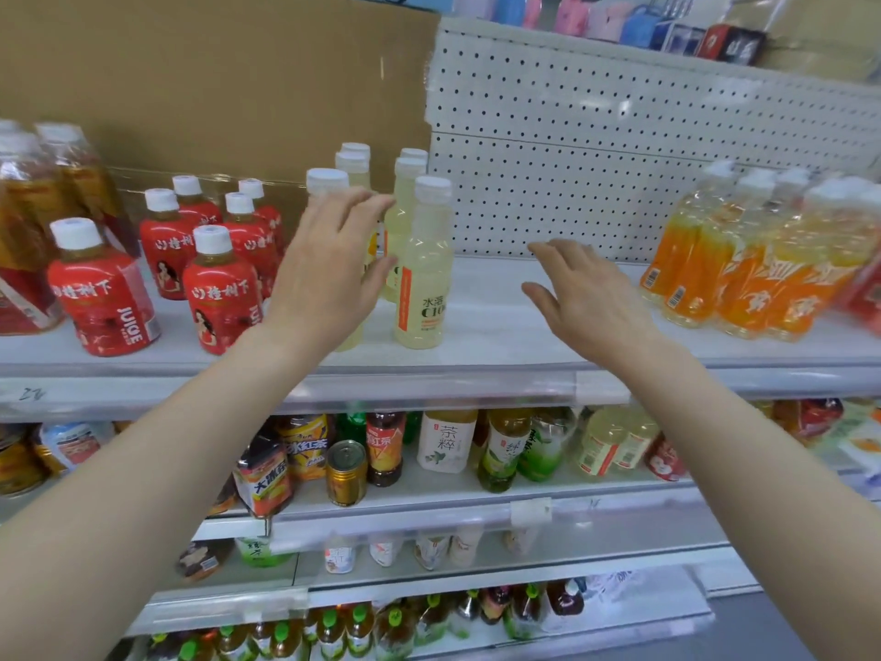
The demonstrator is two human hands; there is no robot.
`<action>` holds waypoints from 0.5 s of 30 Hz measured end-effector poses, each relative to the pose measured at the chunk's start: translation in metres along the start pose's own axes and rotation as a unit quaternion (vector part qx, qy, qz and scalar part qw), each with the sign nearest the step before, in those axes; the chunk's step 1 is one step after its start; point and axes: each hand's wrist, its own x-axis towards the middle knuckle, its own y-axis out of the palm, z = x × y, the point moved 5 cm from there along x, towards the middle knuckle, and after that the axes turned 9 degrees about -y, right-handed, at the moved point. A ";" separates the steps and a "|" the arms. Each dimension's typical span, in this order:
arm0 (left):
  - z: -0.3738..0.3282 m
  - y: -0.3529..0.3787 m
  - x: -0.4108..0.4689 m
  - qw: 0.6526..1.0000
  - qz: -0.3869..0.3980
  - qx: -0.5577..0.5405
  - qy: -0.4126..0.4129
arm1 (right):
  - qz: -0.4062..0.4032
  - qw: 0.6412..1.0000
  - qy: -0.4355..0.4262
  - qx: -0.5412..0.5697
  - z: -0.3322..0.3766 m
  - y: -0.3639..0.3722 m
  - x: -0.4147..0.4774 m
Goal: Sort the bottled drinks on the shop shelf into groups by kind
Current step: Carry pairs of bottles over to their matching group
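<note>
On the top shelf (500,326) stand three groups of bottles. Several red-labelled juice bottles (219,288) are at the left, several pale yellow bottles (424,279) in the middle, and orange-labelled bottles (743,274) at the right. My left hand (329,264) is raised with straight fingers in front of the pale yellow group and covers one of its bottles; I cannot tell if it touches. My right hand (586,298) hovers open above the bare stretch of shelf between the pale yellow and orange groups, holding nothing.
Tall amber bottles (33,221) stand at the far left. A cardboard sheet (214,88) and a white pegboard (619,159) back the shelf. Lower shelves hold mixed bottles and a gold can (347,472). Boxes and bags sit above the pegboard.
</note>
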 end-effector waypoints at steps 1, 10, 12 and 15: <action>-0.013 0.007 0.004 1.000 0.006 -0.001 0.009 | -0.002 1.000 0.000 -0.014 -0.014 -0.003 -0.009; -0.168 0.128 0.037 0.991 0.105 -0.059 0.056 | 0.003 0.996 0.042 -0.082 -0.171 -0.021 -0.101; -0.208 0.159 0.043 0.987 0.131 -0.078 0.057 | 0.010 0.994 0.058 -0.092 -0.209 -0.024 -0.120; -0.262 0.202 0.052 0.980 0.163 -0.112 0.034 | 0.010 0.992 0.094 -0.087 -0.263 -0.030 -0.142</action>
